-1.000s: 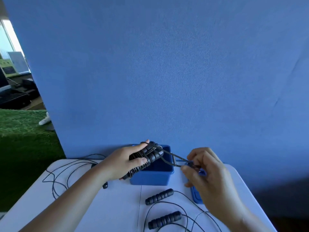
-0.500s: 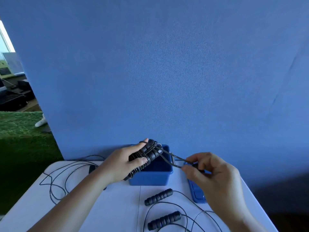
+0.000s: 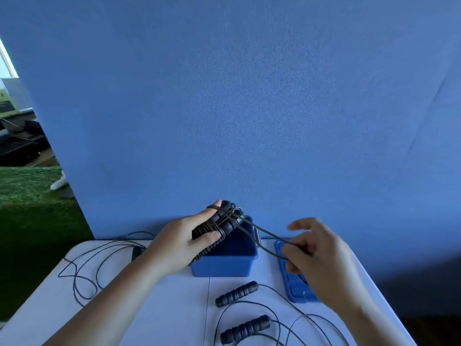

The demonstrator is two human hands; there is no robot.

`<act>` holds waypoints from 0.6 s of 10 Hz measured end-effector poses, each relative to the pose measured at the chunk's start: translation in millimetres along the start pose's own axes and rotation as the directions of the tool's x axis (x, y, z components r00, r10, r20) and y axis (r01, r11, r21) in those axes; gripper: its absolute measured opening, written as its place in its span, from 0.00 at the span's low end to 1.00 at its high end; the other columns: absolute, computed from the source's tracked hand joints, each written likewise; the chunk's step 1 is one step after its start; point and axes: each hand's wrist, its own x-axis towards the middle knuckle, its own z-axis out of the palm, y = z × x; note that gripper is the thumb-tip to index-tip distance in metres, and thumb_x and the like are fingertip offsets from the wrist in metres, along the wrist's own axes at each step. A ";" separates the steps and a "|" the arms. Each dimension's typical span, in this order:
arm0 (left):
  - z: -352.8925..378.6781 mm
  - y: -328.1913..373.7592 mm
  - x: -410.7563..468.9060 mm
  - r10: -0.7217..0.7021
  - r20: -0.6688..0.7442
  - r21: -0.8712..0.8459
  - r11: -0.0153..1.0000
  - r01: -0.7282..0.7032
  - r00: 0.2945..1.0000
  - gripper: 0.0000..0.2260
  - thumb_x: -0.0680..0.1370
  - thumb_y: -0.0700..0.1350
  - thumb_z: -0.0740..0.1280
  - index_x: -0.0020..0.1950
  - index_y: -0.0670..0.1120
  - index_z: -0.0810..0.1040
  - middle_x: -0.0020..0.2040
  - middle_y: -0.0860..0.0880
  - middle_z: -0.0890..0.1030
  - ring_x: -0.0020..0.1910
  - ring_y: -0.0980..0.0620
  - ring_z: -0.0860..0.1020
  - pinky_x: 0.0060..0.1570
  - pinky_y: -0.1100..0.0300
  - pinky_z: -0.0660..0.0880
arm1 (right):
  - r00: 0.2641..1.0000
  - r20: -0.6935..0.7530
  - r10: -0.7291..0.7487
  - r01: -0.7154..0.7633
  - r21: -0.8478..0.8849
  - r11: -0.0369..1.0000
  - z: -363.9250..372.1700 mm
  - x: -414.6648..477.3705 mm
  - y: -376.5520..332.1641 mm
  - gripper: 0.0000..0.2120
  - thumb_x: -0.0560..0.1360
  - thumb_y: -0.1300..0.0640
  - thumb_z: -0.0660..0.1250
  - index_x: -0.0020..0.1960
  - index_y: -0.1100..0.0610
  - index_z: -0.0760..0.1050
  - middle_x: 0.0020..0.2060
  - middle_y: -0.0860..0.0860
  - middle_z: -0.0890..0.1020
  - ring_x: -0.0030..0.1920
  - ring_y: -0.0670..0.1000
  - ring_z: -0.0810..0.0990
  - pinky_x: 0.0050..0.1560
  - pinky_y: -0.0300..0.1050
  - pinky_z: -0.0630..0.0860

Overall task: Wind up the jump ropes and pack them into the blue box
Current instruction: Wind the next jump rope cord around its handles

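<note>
Far left of frame: green turf (image 3: 30,208) showed beyond the edge of a blue backdrop (image 3: 249,108). A white table (image 3: 154,308) filled the lower frame. At its left end a loose black cord (image 3: 79,273) lay in slack loops. A small dark piece (image 3: 136,252) sat beside it, too small to identify.

Left of centre: the left hand (image 3: 179,243) had fingers and thumb clenched round a wound jump rope (image 3: 220,224). Its ribbed black handles lay side by side with cord wrapped across them. The thumb lay along the upper side and fingertips showed on the near side. The bundle was tilted, top end up and to the right, over the left part of the blue box (image 3: 224,267). Contact with the rim: could not tell. The box sat open-topped at centre, towards the table's rear, close to the backdrop.

From the bundle's top a cord loop (image 3: 264,237) ran taut down and right, across the box's right rim, to the right hand (image 3: 321,255). That hand was motion-blurred. Its thumb and curled fingers appeared to pinch the loop's end, with the forefinger lifted above. It hung over a blue lid (image 3: 291,293) lying flat just right of the box.

Lower centre: a second jump rope (image 3: 237,293) lay unwound. One handle was nearer the box and the other handle (image 3: 245,329) lay near the frame's bottom. Its thin cord trailed right in loose curves.
</note>
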 end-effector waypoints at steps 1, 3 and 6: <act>-3.0 4.2 -2.5 -0.009 -0.011 0.001 1.000 0.009 1.000 0.29 0.81 0.49 0.70 0.76 0.67 0.61 0.34 0.70 0.77 0.27 0.71 0.72 0.32 0.75 0.66 | 0.990 0.141 -0.019 0.030 -0.075 0.997 -8.4 -3.1 -4.9 0.08 0.77 0.58 0.70 0.40 0.50 0.81 0.29 0.46 0.84 0.32 0.53 0.84 0.34 0.38 0.76; 0.4 -4.0 -2.3 0.015 0.047 -0.005 1.000 -0.015 0.999 0.25 0.80 0.51 0.70 0.71 0.71 0.67 0.45 0.76 0.70 0.38 0.84 0.68 0.43 0.83 0.65 | 0.968 0.232 -0.092 -0.026 0.462 0.887 -7.3 -8.0 -13.4 0.07 0.70 0.60 0.68 0.33 0.57 0.75 0.42 0.55 0.82 0.30 0.50 0.69 0.29 0.37 0.67; -0.8 2.0 2.0 -0.015 0.086 -0.082 0.996 0.022 0.996 0.24 0.81 0.50 0.69 0.69 0.72 0.66 0.65 0.63 0.76 0.58 0.73 0.71 0.59 0.78 0.64 | 0.936 0.338 -0.098 -0.188 0.715 0.674 2.5 -15.8 -6.5 0.19 0.61 0.50 0.71 0.26 0.60 0.65 0.30 0.58 0.72 0.28 0.50 0.57 0.26 0.37 0.51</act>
